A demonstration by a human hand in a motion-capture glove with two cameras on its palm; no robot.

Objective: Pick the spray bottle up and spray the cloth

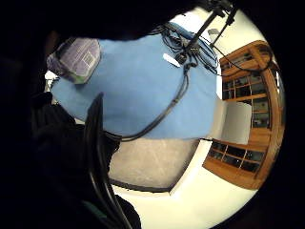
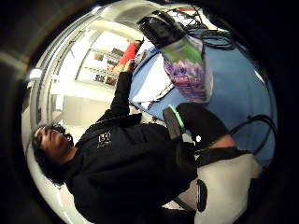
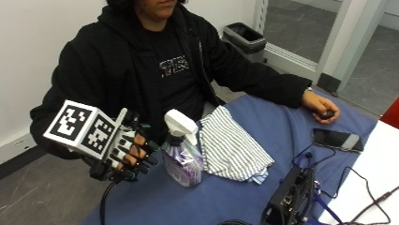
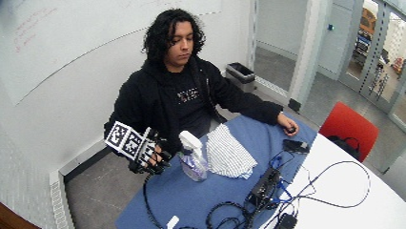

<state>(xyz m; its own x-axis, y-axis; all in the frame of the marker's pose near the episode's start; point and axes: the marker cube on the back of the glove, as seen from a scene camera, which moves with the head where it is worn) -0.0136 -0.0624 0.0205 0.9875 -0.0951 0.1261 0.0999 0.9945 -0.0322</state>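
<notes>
While the black-gloved right hand [image 3: 128, 152] hovers with relaxed fingers beside the clear purple-labelled spray bottle [image 3: 182, 157] near the blue tabletop's [image 3: 274, 136] edge, wrap its neck, aiming toward the striped cloth [image 3: 232, 145]

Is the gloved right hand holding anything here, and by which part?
Nothing is held. The gloved right hand hovers beside the spray bottle, fingers relaxed, apart from it.

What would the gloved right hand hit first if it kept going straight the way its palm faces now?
Probably the spray bottle: the right hand sits beside it, apart, palm facing it. The striped cloth lies beyond.
</notes>
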